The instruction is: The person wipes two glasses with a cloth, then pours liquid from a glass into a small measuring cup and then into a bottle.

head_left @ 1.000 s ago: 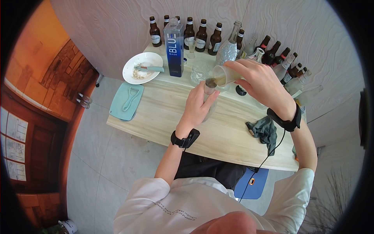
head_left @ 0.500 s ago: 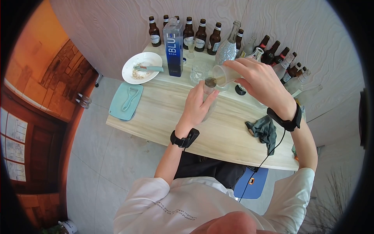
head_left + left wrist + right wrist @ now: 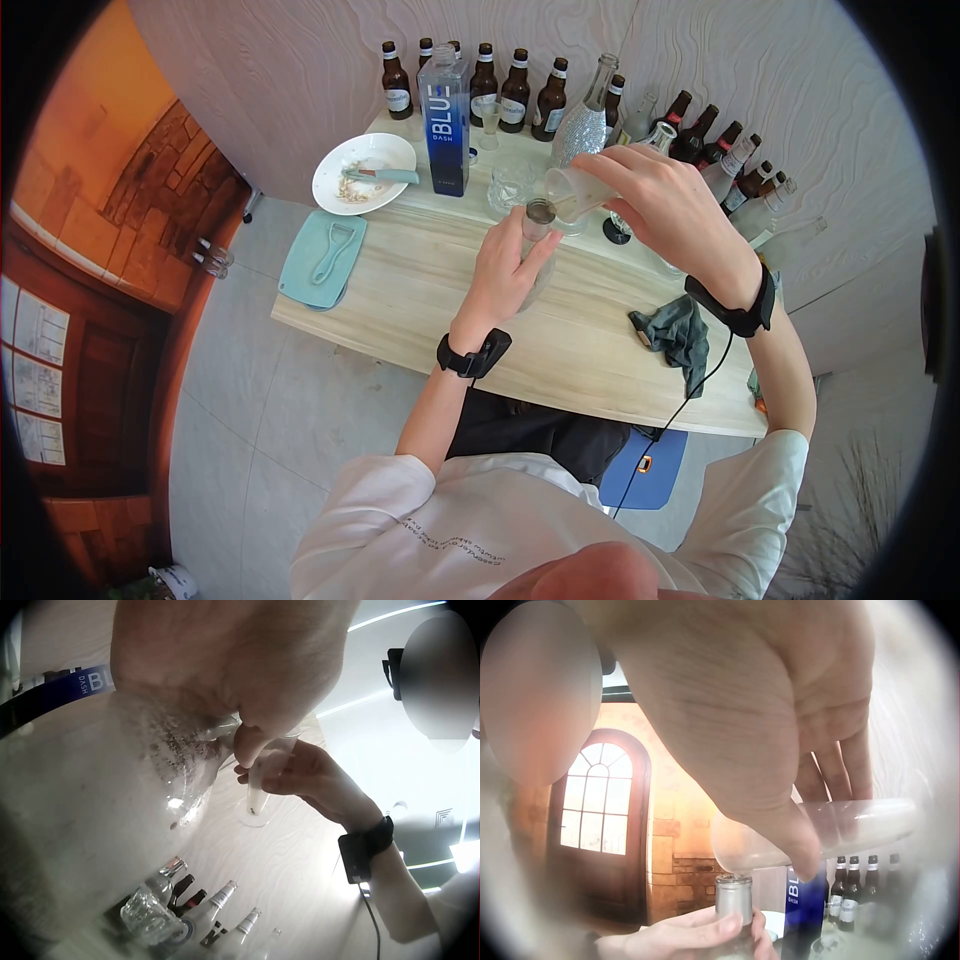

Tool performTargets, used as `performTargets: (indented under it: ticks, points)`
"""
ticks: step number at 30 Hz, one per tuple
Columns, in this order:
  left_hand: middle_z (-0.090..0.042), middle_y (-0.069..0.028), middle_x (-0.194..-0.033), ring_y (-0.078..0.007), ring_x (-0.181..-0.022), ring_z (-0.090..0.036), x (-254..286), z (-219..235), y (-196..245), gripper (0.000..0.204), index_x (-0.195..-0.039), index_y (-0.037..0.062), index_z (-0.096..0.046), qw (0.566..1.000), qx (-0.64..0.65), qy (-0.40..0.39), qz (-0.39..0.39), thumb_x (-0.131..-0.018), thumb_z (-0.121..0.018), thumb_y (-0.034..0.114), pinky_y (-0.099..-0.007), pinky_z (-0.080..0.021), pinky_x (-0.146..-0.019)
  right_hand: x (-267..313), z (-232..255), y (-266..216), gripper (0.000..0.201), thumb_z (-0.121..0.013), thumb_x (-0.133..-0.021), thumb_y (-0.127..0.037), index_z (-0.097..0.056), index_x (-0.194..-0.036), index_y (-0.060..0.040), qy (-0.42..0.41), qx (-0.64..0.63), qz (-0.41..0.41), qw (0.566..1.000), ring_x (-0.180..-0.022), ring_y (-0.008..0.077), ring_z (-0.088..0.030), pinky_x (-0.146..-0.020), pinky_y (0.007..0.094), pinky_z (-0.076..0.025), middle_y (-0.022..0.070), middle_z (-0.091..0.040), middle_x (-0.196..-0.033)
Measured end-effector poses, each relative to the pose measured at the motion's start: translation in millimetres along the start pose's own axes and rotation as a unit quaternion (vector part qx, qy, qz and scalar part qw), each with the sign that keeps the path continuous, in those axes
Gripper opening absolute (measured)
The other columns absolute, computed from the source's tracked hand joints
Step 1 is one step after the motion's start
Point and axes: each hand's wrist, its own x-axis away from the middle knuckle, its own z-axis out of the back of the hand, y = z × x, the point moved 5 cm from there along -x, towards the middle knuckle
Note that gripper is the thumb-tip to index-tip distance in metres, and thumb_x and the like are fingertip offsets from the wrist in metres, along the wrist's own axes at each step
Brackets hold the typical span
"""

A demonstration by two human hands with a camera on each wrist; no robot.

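My left hand (image 3: pixel 503 270) grips the neck of a clear glass bottle (image 3: pixel 82 802), which stands upright on the table. Dark stuff shows at its mouth, and dark specks cling inside the glass in the left wrist view. Between thumb and fingers my right hand (image 3: pixel 665 205) holds a translucent cup (image 3: pixel 862 821), tipped almost level. Its rim lies right at the bottle's mouth, and a little brownish matter shows inside near the low side. The left hand covers most of the bottle in the head view.
Behind the hands stand a blue bottle (image 3: pixel 446 130), a silvery glittered bottle (image 3: pixel 583 128) and several brown beer bottles (image 3: pixel 516 95). At left are a white plate (image 3: pixel 335 190) with scraps and a knife, and a cutting board (image 3: pixel 300 270) with a peeler (image 3: pixel 333 255). A dark cloth (image 3: pixel 680 340) lies right.
Both hands keep their places with the cup tipped at the bottle's mouth. Less brownish matter shows in the cup now than a second ago. The head view shifts very slightly.
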Motion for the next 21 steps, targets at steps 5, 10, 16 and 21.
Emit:
performTargets:
  ticks: [5,10,16,21]
  points:
    - [-0.067,-0.0148,-0.113,-0.0296,-0.107,-0.062,-0.1,0.5,1.8,0.035,-0.125,0.0018,-0.057,1.000,0.002,0.000,-0.002,-0.106,-0.062,0.031,-0.0394,-0.046,-0.098,-2.4,2.3,-2.5,0.044,-0.074,-0.080,0.002,-0.066,-0.123,-0.0047,-0.002,0.003,0.000,1.000,-0.095,0.0322,-0.070,-0.078,0.0417,-0.058,0.0111,-0.072,-0.102]
    - [-0.067,-0.0149,-0.113,-0.0301,-0.107,-0.062,-0.3,0.6,2.9,0.035,-0.124,0.0017,-0.057,1.000,0.006,-0.002,-0.004,-0.105,-0.062,0.031,-0.0397,-0.046,-0.098,-5.7,3.9,-5.3,0.043,-0.070,-0.079,0.005,-0.068,-0.120,-0.0047,0.004,0.005,0.005,1.000,-0.094,0.0314,-0.069,-0.077,0.0416,-0.057,0.0105,-0.071,-0.099]
    - [-0.067,-0.0153,-0.114,-0.0304,-0.107,-0.062,-0.2,0.2,0.3,0.036,-0.125,0.0013,-0.057,1.000,0.004,-0.005,-0.002,-0.106,-0.062,0.031,-0.0398,-0.046,-0.098,-10.0,6.8,-9.5,0.043,-0.066,-0.077,0.009,-0.070,-0.118,-0.0048,0.016,0.025,0.027,0.999,-0.094,0.0305,-0.068,-0.077,0.0407,-0.057,0.0097,-0.070,-0.098]
    - [-0.068,-0.0149,-0.115,-0.0301,-0.108,-0.063,0.1,1.1,3.1,0.038,-0.127,0.0012,-0.057,1.000,-0.001,0.000,-0.005,-0.105,-0.062,0.031,-0.0399,-0.047,-0.098,-8.1,4.9,-10.1,0.044,-0.069,-0.079,0.006,-0.069,-0.121,-0.0060,0.009,0.008,0.002,1.000,-0.094,0.0314,-0.068,-0.077,0.0417,-0.057,0.0104,-0.070,-0.099]
